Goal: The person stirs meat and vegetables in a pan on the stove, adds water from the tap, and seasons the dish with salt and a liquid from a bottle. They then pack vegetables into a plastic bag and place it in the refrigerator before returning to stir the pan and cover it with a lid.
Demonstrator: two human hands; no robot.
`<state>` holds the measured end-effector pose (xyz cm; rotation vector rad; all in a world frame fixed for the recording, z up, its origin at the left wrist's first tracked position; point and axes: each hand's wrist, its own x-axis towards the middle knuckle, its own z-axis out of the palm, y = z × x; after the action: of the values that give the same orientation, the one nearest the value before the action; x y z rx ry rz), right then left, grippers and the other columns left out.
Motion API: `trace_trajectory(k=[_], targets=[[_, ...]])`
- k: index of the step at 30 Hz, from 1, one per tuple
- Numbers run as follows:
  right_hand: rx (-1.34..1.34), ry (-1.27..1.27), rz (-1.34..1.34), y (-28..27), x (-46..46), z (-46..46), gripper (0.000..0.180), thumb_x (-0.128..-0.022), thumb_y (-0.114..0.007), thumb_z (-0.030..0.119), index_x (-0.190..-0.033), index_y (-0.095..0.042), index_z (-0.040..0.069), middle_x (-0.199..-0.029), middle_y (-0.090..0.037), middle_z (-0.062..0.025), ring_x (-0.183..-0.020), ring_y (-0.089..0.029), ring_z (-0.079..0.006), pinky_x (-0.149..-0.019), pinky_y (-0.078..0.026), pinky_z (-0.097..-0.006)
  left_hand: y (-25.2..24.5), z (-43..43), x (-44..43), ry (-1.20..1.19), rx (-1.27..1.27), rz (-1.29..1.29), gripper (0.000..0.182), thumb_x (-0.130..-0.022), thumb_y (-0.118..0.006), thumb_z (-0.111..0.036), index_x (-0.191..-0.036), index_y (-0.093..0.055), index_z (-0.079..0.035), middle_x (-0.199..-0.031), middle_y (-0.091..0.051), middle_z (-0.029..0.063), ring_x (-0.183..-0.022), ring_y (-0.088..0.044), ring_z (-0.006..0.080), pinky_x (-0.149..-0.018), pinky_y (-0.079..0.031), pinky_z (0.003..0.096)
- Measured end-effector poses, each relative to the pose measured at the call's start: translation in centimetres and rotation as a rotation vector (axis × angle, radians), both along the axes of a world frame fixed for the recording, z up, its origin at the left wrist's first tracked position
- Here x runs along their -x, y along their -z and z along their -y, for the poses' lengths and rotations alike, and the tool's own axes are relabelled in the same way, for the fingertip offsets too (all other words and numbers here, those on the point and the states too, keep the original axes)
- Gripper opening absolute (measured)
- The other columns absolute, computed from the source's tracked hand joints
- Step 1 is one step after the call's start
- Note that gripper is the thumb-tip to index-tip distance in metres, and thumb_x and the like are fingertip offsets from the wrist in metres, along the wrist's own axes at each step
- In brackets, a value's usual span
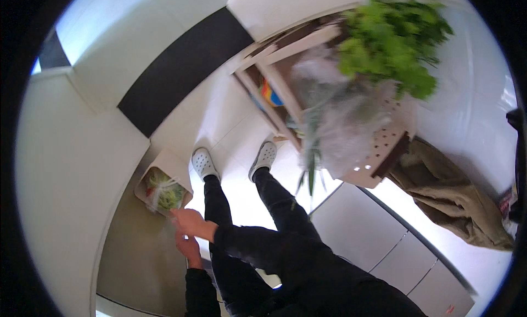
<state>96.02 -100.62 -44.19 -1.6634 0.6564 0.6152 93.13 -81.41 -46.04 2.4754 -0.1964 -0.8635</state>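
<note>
Close together beside the bin are my right hand (193,223) and, just below it in the picture, my left hand (188,247). The fingers of both are bent and blurred. Whether either one grips something, perhaps thin clear plastic, cannot be made out. A light beige waste bin (167,162) stands at the near rim from my right fingertips. In it lies a clear plastic bag (178,180) with green leafy scraps and a bit of red. The bin's inside below the bag is hidden.
A rack (284,90) at the upper right bears leafy green herbs (387,41), blurred plastic bags (341,123) and long green stalks (311,168). Brown cloth (444,193) hangs near grey cabinet fronts (366,222). My feet wear white clogs (204,162) on the tiled floor.
</note>
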Motion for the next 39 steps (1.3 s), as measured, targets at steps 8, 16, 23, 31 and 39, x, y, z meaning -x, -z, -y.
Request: trace_trajectory(k=[8, 16, 23, 31, 39], targets=[[0.143, 0.753, 0.168, -29.2, 18.2, 24.2, 0.02, -0.096, -0.069, 0.017, -0.113, -0.075, 0.007, -0.084, -0.074, -0.006, -0.075, -0.069, -0.0122, -0.069, -0.056, -0.0295, -17.3, 31.4, -1.1, 0.022, 0.627, -0.02, 0.054, -0.09, -0.075, -0.005, -0.139, -0.055, 0.001, -0.126, -0.066, 0.0137, -0.115, -0.064, 0.0238, -0.102, -0.048, 0.0371], [1.315, 0.539, -0.245, -19.6, 28.4, 48.2, 0.049, -0.092, -0.071, 0.03, -0.13, -0.061, 0.002, -0.127, -0.067, -0.0216, -0.107, -0.066, -0.0413, -0.092, -0.052, -0.0539, -25.1, 52.3, 4.4, 0.422, 0.506, 0.338, 0.057, -0.08, -0.087, -0.026, -0.124, -0.061, -0.002, -0.125, -0.058, 0.0196, -0.116, -0.056, 0.0338, -0.099, -0.046, 0.0446], [0.81, 0.888, 0.049, -21.7, 32.5, 52.3, 0.033, -0.098, -0.058, 0.03, -0.089, -0.066, 0.0, -0.086, -0.067, -0.0248, -0.086, -0.063, -0.0492, -0.076, -0.048, -0.0546, -27.9, 54.1, 2.5, 0.196, 0.751, -0.036, 0.018, -0.091, -0.078, -0.012, -0.095, -0.064, -0.002, -0.082, -0.061, -0.0022, -0.076, -0.056, 0.0056, -0.069, -0.046, 0.0226], [1.171, 0.813, 0.168, -23.3, 31.9, 54.8, 0.027, -0.097, -0.064, 0.03, -0.099, -0.072, 0.004, -0.09, -0.071, -0.019, -0.085, -0.068, -0.0424, -0.075, -0.052, -0.0468, -30.9, 57.0, 2.4, 0.099, 0.738, -0.191, 0.017, -0.096, -0.075, -0.015, -0.1, -0.064, -0.003, -0.085, -0.064, -0.0005, -0.073, -0.058, 0.0076, -0.066, -0.048, 0.0233], [1.082, 0.774, 0.156, -21.8, 30.9, 47.9, 0.043, -0.091, -0.072, 0.028, -0.123, -0.063, 0.001, -0.096, -0.071, -0.02, -0.097, -0.069, -0.0385, -0.085, -0.054, -0.0472, -31.0, 57.8, 3.0, 0.359, 0.555, -0.004, 0.025, -0.088, -0.081, -0.017, -0.099, -0.065, -0.002, -0.076, -0.06, -0.0016, -0.066, -0.055, 0.0103, -0.06, -0.045, 0.0271]])
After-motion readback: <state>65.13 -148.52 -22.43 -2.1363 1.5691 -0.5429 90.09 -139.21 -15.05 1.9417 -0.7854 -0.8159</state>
